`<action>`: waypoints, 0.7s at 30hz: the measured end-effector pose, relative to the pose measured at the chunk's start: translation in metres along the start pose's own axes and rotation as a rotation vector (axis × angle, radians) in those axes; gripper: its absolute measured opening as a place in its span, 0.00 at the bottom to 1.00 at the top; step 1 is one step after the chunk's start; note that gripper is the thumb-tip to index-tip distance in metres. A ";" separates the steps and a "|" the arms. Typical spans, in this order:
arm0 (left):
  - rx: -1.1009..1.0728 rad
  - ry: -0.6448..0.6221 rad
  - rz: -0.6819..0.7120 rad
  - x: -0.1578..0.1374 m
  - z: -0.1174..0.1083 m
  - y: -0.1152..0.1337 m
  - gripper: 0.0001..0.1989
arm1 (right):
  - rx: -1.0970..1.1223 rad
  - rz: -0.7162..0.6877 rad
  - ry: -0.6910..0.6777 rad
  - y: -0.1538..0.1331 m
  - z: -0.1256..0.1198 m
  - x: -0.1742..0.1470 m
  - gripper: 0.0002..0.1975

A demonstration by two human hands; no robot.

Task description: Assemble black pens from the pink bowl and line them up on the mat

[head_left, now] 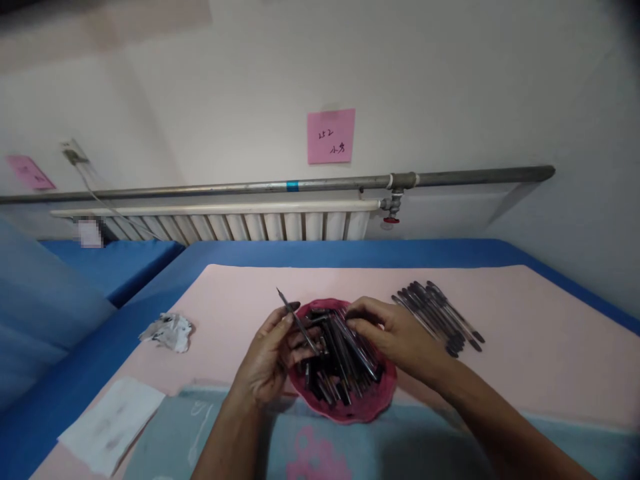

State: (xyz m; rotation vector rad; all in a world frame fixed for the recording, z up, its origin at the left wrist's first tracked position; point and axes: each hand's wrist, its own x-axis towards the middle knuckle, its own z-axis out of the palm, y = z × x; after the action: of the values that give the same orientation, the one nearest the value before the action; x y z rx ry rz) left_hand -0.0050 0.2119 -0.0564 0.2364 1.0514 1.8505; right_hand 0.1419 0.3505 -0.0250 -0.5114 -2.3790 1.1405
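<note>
My left hand (273,350) is closed around a slim pen (299,322), its bare pointed tip slanting up and to the left. Dark smudges mark the fingertips of that hand. Right beside it stands a pink scalloped basket (345,415), filled with a jumble of dark pen parts (343,353). My right hand (393,328) reaches over the basket's right side with thumb and fingers drawn together. What those fingertips pinch, if anything, is hidden. To the right, several capped pens (437,317) lie side by side in a slanted row on the pink table cover (240,293).
A crumpled, stained tissue (169,332) lies at the left, with a smudged white sheet (113,423) nearer me. A blue-grey cloth (240,440) covers the front edge. Behind the table are a radiator (273,223) and a metal pipe (225,189) along the wall.
</note>
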 end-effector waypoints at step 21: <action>-0.031 0.172 0.102 0.007 -0.015 0.011 0.15 | -0.492 -0.331 -0.426 0.014 0.037 -0.013 0.10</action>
State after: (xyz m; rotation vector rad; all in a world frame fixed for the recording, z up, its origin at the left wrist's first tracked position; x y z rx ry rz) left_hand -0.0243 0.2078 -0.0590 0.1154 1.1450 2.0056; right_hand 0.1343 0.3290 -0.0601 -0.0049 -2.9855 0.5505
